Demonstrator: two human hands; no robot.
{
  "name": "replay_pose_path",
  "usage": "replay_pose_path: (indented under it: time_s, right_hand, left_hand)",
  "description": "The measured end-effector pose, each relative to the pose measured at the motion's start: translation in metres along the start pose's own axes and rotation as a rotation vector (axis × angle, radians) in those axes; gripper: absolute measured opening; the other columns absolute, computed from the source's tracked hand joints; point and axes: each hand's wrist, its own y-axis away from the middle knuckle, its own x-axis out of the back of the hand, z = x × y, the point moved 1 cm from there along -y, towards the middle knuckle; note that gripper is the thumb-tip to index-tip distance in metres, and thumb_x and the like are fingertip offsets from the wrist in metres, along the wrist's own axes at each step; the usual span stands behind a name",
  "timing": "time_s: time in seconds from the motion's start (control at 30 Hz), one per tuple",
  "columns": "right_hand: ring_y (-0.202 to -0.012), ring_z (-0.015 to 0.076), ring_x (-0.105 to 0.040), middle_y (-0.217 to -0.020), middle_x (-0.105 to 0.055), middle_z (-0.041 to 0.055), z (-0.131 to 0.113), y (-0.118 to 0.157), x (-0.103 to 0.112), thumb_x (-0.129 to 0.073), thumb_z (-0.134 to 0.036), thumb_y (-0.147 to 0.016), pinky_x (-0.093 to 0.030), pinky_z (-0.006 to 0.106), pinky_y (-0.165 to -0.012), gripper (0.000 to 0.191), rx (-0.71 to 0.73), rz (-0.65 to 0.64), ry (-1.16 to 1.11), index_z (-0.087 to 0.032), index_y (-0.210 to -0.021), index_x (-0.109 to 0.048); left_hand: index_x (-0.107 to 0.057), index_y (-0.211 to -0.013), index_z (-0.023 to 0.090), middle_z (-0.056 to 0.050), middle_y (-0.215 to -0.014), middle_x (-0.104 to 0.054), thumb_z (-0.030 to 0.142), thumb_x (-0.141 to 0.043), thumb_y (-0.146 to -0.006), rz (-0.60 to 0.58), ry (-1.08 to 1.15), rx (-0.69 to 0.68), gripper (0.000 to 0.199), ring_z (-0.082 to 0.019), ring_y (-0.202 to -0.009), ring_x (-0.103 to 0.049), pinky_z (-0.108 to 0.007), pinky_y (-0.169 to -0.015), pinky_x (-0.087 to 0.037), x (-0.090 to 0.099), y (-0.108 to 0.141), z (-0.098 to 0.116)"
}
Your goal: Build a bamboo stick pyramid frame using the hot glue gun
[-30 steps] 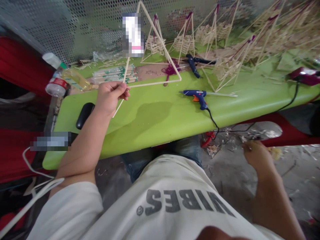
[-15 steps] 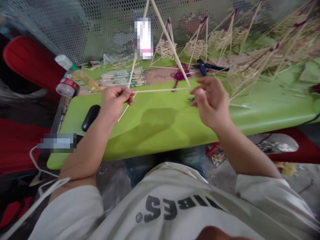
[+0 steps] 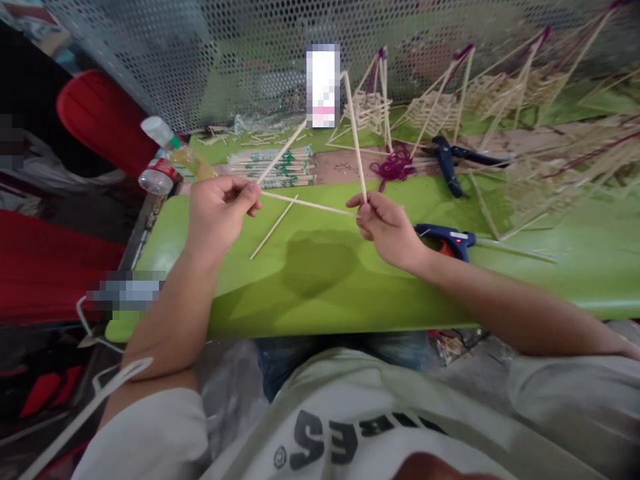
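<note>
Between my two hands is a triangle frame of thin wooden sticks (image 3: 356, 137), its apex pointing away from me. My left hand (image 3: 223, 212) pinches the left corner between thumb and fingers. At the right corner, the fingers of my right hand (image 3: 384, 225) are closed on the joint. Below the frame a loose wooden stick (image 3: 274, 227) lies slantwise on the green table (image 3: 320, 300). A blue glue gun (image 3: 447, 238), its small red light showing, lies just right of my right hand with a glue stick at its back.
Behind lie packets of wrapped chopsticks (image 3: 273, 167), a purple yarn tangle (image 3: 393, 165) and dark-handled pliers (image 3: 449, 167). Several stick structures with purple ties (image 3: 435, 110) stand along the back and right. A bottle (image 3: 183, 157) lies at the left, before a perforated metal panel (image 3: 240, 40).
My right hand has come in from the right and closed on the frame's right corner. The frame has tilted, its apex lower in view. The glue gun has come into view.
</note>
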Motion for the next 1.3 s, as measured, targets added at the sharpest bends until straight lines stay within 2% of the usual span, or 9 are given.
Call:
replay_pose_path:
  time_s: [0.17,0.3,0.57,0.73,0.83,0.93,1.03,1.17,1.3]
  right_hand:
    - [-0.074,0.0165,-0.063,-0.086,-0.062,-0.0021,0.002,0.019,0.003,-0.078,-0.063,-0.119,-0.056,0.035,-0.07,0.044,-0.085,-0.079,-0.052,-0.024,-0.139,-0.076]
    - [-0.075,0.0178,-0.072,-0.089,-0.074,0.0012,-0.003,0.026,0.006,-0.088,-0.058,-0.111,-0.066,0.038,-0.074,0.043,-0.126,-0.011,-0.043,-0.022,-0.134,-0.082]
    - [-0.076,0.0222,-0.08,-0.092,-0.085,0.0068,0.002,0.028,0.005,-0.091,-0.062,-0.106,-0.068,0.041,-0.074,0.045,-0.198,-0.027,-0.007,-0.021,-0.125,-0.086]
    - [-0.085,0.0266,-0.082,-0.095,-0.088,0.0075,0.0,0.026,0.006,-0.092,-0.056,-0.106,-0.069,0.044,-0.08,0.031,-0.183,-0.138,0.066,-0.025,-0.11,-0.086]
    - [-0.094,0.0264,-0.081,-0.106,-0.089,0.0079,0.0,0.028,0.01,-0.095,-0.055,-0.107,-0.068,0.043,-0.085,0.031,-0.201,-0.182,0.005,-0.026,-0.116,-0.086]
    - [-0.088,0.0225,-0.077,-0.108,-0.088,0.0084,0.001,0.027,0.017,-0.097,-0.061,-0.106,-0.064,0.037,-0.075,0.043,-0.232,-0.044,-0.142,-0.026,-0.128,-0.085]
    - [-0.068,0.0163,-0.065,-0.093,-0.083,0.005,0.001,0.023,0.023,-0.1,-0.065,-0.103,-0.051,0.03,-0.058,0.048,-0.224,0.15,-0.227,-0.026,-0.127,-0.085]
    - [-0.057,0.0128,-0.06,-0.082,-0.079,0.0014,-0.004,0.016,0.021,-0.108,-0.069,-0.093,-0.048,0.028,-0.051,0.053,-0.143,0.241,-0.254,-0.026,-0.113,-0.084]
    - [-0.056,0.0138,-0.061,-0.08,-0.079,0.0018,-0.009,0.016,0.016,-0.112,-0.071,-0.086,-0.051,0.029,-0.049,0.055,-0.108,0.261,-0.211,-0.026,-0.104,-0.084]
  left_hand:
    - [-0.092,-0.091,0.025,-0.004,-0.077,-0.084,0.048,-0.103,-0.096,-0.037,-0.103,0.001,0.026,-0.015,-0.063,-0.074,-0.027,-0.062,-0.062,0.004,0.002,0.007]
    - [-0.091,-0.089,0.023,-0.004,-0.077,-0.084,0.045,-0.1,-0.093,-0.088,-0.152,0.031,0.025,-0.015,-0.063,-0.075,-0.028,-0.064,-0.064,0.004,0.007,0.026]
    - [-0.092,-0.084,0.021,-0.003,-0.071,-0.082,0.03,-0.091,-0.093,-0.172,-0.271,0.047,0.013,-0.015,-0.061,-0.074,-0.025,-0.061,-0.06,0.019,0.01,0.036]
    - [-0.094,-0.088,0.02,-0.003,-0.075,-0.083,0.021,-0.093,-0.096,-0.131,-0.115,0.025,0.008,-0.014,-0.066,-0.075,-0.027,-0.067,-0.06,0.021,0.009,0.03]
    - [-0.094,-0.091,0.021,-0.003,-0.078,-0.082,0.025,-0.095,-0.099,-0.208,0.022,0.036,0.009,-0.013,-0.07,-0.074,-0.027,-0.07,-0.06,0.018,0.007,0.023]
    - [-0.094,-0.091,0.022,-0.006,-0.084,-0.082,0.04,-0.1,-0.1,-0.346,0.122,0.111,0.021,-0.015,-0.069,-0.073,-0.03,-0.066,-0.061,0.014,0.004,0.013]
    - [-0.091,-0.086,0.023,-0.008,-0.085,-0.082,0.053,-0.108,-0.094,-0.388,0.196,0.225,0.035,-0.017,-0.064,-0.072,-0.032,-0.061,-0.064,0.007,0.003,0.005]
    - [-0.084,-0.08,0.022,-0.004,-0.069,-0.072,0.045,-0.106,-0.1,-0.317,0.245,0.345,0.037,-0.016,-0.054,-0.068,-0.032,-0.058,-0.066,-0.005,0.003,0.009]
    - [-0.082,-0.078,0.019,-0.002,-0.065,-0.067,0.032,-0.1,-0.106,-0.314,0.289,0.358,0.036,-0.014,-0.053,-0.068,-0.027,-0.057,-0.064,-0.009,0.005,0.021]
